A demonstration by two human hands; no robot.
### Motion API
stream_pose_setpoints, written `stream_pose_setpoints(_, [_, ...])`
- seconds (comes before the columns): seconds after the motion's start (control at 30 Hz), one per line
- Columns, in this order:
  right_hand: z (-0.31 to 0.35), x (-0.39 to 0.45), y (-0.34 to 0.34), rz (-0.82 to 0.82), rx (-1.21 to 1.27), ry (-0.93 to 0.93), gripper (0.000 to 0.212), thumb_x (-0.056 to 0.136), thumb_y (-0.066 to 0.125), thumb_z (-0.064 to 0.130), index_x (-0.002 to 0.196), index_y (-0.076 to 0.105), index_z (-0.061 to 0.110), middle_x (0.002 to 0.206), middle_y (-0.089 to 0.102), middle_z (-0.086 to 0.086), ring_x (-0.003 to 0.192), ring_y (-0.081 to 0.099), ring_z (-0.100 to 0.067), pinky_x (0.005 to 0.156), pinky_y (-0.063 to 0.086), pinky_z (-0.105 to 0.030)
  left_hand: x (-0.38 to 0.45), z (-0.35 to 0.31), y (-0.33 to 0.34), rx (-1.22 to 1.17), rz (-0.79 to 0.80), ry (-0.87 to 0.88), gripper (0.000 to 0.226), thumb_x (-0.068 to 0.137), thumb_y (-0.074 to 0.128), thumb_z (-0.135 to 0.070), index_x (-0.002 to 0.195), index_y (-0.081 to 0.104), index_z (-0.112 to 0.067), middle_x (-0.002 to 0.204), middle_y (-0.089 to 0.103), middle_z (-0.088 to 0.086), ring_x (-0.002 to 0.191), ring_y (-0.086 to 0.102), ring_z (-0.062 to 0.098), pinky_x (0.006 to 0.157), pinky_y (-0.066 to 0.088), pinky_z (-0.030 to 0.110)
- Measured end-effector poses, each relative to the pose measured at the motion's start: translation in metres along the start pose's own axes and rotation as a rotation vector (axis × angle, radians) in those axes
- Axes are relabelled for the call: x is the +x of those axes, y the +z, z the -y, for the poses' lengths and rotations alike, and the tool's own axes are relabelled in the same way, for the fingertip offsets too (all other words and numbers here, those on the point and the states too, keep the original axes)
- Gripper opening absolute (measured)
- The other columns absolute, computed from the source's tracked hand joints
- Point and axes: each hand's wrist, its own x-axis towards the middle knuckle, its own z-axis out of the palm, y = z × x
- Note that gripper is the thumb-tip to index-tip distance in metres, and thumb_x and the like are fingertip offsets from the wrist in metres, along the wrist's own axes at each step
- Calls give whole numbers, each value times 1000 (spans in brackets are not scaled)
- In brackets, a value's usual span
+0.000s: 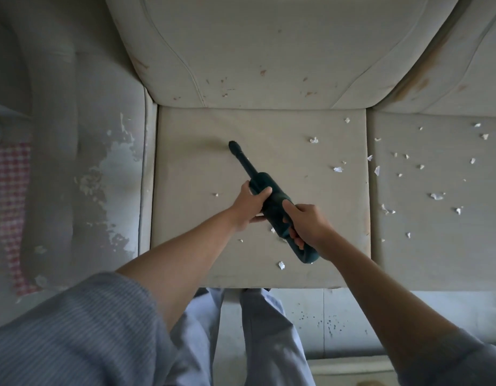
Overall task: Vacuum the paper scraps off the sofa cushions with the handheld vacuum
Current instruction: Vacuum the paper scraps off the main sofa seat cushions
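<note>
pale blue striped sleeves [82, 327], rolled up; matching trousers [269, 338].

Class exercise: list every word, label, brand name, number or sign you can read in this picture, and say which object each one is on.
None: no text can be read anywhere in the picture.
Vacuum: dark body, no legible brand or label; both hands cover part of it.
Sofa cushions: only stains and paper scraps, which show no print.

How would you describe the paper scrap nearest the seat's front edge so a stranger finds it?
Start at the middle seat cushion. Near its front edge, just left of the vacuum's rear end, lies one white scrap. No other scrap lies as near that edge.
</note>
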Motion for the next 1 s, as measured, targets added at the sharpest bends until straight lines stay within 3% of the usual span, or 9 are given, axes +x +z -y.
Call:
stream_pose_setpoints(0.1, [-9, -1, -16, 13, -24, 24, 42, 102, 45, 42, 81, 59, 8, 47, 53, -1, 35, 40, -16, 44, 40, -22, 5, 9, 18, -2, -12, -38, 43, 104, 59, -30, 138, 34, -25, 127, 63, 3, 101, 72, 21, 73, 61, 34])
stream_pose_setpoints(0.27, [-21, -7, -31, 40, -62, 32, 41, 101, 45, 40, 79, 59, 8, 46, 53, -1, 35, 39, -18, 49, 40, -25, 7, 28, 27, -15, -48, -81, 63, 100, 66, -32, 149, 27, -24, 128, 64, 8, 106, 73, 27, 92, 62, 46])
stream_pose_setpoints(0.37, [-30, -11, -35, 27, -61, 22, 41, 101, 45, 39, 78, 58, 8, 44, 51, -1, 36, 39, -18, 49, 40, -26, 6, 31, 32, -15, -13, -99, 67, 99, 68, -33, 150, 26, -24, 128, 65, 9, 108, 73, 27, 93, 61, 43])
stream_pose_setpoints(0.5, [-42, -14, -46, 19, -66, 34, 42, 102, 43, 39, 80, 59, 7, 48, 52, -4, 36, 40, -17, 49, 41, -26, 9, 33, 48, 1, 13, -104, 63, 96, 71, -34, 144, 33, -20, 127, 66, 10, 104, 74, 25, 81, 63, 36])
stream_pose_setpoints(0.67, [-51, -16, -54, 97, -131, 24, 44, 101, 44, 42, 79, 60, 7, 46, 53, -3, 41, 43, -20, 59, 45, -29, 6, 46, 44, 25, -100, -90, 82, 74, 77, -53, 137, 49, -9, 124, 69, 10, 102, 74, 21, 68, 62, 27])
stream_pose_setpoints(0.87, [-37, -17, -29, 198, -219, -34, 39, 99, 45, 40, 80, 59, 8, 52, 54, -6, 40, 43, -20, 54, 43, -27, -2, 63, 1, -52, -241, -88, 71, 85, 79, -45, 136, 49, -5, 124, 67, 13, 102, 73, 26, 68, 63, 30])
stream_pose_setpoints(1.0, [-30, -19, -18, 244, -324, -47, 40, 99, 44, 39, 77, 58, 8, 51, 56, -4, 37, 44, -17, 52, 43, -26, -13, 72, -14, -6, -225, -203, 53, 95, 71, -43, 130, 53, -8, 112, 67, 8, 98, 70, 24, 80, 64, 36])
